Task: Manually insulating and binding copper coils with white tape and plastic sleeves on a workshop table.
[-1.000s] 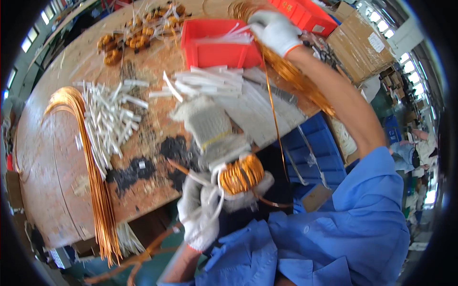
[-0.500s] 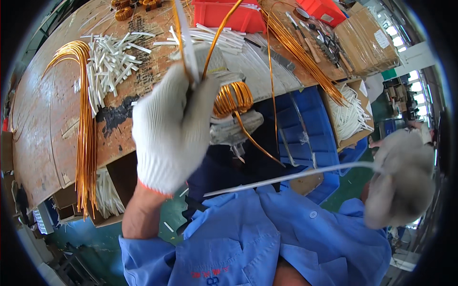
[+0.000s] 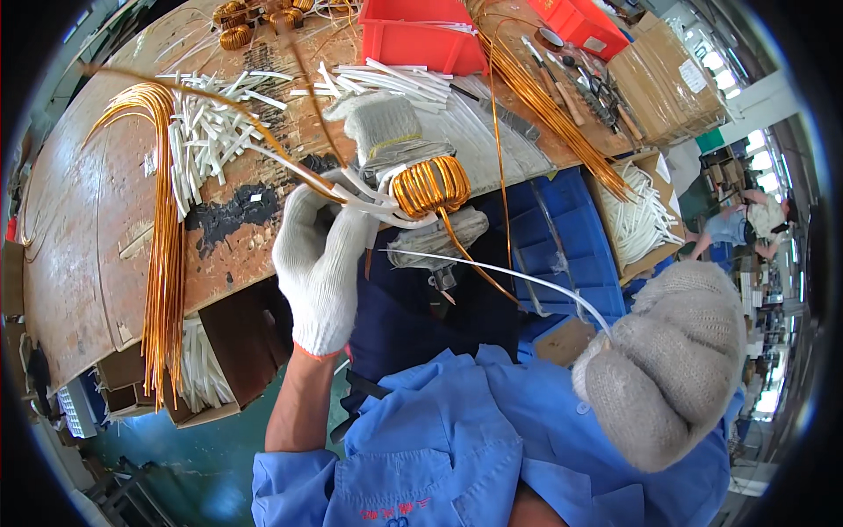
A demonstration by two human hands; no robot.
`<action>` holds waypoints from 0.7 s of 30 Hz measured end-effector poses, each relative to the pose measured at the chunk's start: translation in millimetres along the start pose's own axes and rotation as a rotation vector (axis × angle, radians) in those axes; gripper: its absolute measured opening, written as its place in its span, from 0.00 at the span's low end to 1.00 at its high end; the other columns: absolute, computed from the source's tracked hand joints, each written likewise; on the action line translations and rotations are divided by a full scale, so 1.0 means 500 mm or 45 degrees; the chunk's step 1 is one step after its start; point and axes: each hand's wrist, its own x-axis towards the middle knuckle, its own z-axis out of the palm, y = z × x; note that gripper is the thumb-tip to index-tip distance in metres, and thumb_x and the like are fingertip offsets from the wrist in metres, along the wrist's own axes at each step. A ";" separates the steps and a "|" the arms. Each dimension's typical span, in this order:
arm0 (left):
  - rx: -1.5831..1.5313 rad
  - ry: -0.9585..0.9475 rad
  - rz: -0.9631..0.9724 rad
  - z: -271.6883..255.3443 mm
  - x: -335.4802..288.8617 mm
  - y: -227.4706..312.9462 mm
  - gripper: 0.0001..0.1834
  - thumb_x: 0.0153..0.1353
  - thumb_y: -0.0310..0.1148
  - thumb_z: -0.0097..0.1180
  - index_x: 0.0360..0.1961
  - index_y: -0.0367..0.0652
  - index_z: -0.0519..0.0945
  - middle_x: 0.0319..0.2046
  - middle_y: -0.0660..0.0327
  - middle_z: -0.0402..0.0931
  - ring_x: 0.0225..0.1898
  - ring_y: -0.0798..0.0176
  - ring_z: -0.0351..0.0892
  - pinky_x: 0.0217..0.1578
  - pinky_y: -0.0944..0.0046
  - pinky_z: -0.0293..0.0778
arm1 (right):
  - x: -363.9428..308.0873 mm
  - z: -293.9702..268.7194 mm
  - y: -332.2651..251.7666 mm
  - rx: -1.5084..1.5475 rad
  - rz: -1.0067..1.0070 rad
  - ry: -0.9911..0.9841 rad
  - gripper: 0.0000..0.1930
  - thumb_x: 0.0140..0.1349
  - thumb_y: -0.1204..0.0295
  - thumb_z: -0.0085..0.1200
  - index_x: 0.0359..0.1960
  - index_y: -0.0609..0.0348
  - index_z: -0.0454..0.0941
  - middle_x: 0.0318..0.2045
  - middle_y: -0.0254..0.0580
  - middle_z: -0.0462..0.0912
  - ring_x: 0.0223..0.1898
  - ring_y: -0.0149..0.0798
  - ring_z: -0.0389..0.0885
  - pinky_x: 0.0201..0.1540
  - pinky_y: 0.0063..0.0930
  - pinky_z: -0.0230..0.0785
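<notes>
A copper-wound ring coil [image 3: 430,186] sits in a holder padded with grey cloth [image 3: 386,127] at the table's front edge. White sleeves [image 3: 373,209] cover the wire leads leaving its left side, and bare copper wire [image 3: 224,103] stretches beyond them up and to the left. My left hand [image 3: 318,268], in a white knitted glove, is closed round the sleeved leads just left of the coil. My right hand [image 3: 672,369], in a greyish glove, is closed on a thin white strip [image 3: 544,283]. Its free tip lies below the coil. Another copper lead [image 3: 474,255] hangs down from the coil.
Long copper wires [image 3: 161,246] drape over the table's edge at left, beside short white sleeves [image 3: 206,132]. A red bin [image 3: 417,39], more copper wires [image 3: 553,114] and hand tools [image 3: 597,88] occupy the back. Right of the coil stand a blue crate [image 3: 571,233] and a box of white tubing [image 3: 645,206].
My left hand has come down from the wires above the coil to beside it, and the leads now lean left. My right hand has swung left and nearer, bringing the white strip along.
</notes>
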 end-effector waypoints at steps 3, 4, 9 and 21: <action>-0.035 0.030 -0.077 -0.025 0.002 -0.036 0.13 0.75 0.25 0.64 0.56 0.34 0.81 0.39 0.63 0.84 0.36 0.74 0.80 0.36 0.71 0.76 | 0.025 -0.025 0.015 0.006 -0.161 -0.182 0.18 0.58 0.77 0.70 0.49 0.48 0.81 0.44 0.40 0.79 0.36 0.41 0.79 0.35 0.43 0.81; -0.029 0.055 -0.095 -0.032 -0.001 -0.048 0.12 0.75 0.25 0.64 0.55 0.34 0.81 0.38 0.63 0.84 0.35 0.74 0.80 0.35 0.71 0.76 | 0.033 -0.026 0.013 -0.008 -0.192 -0.219 0.18 0.59 0.77 0.69 0.50 0.48 0.81 0.44 0.40 0.79 0.35 0.40 0.78 0.33 0.42 0.79; -0.123 0.093 -0.158 -0.028 -0.009 -0.080 0.11 0.77 0.28 0.63 0.55 0.34 0.81 0.38 0.62 0.84 0.33 0.75 0.80 0.30 0.73 0.73 | 0.062 0.002 -0.021 -0.172 -0.240 -0.229 0.18 0.58 0.77 0.69 0.50 0.50 0.80 0.43 0.38 0.78 0.34 0.38 0.75 0.28 0.38 0.71; 0.348 -0.282 0.027 -0.093 0.043 -0.127 0.26 0.86 0.40 0.42 0.71 0.32 0.76 0.57 0.54 0.85 0.56 0.59 0.84 0.62 0.58 0.78 | 0.071 0.262 0.074 0.901 0.483 -0.226 0.08 0.64 0.74 0.70 0.43 0.57 0.85 0.33 0.46 0.87 0.34 0.50 0.91 0.33 0.41 0.82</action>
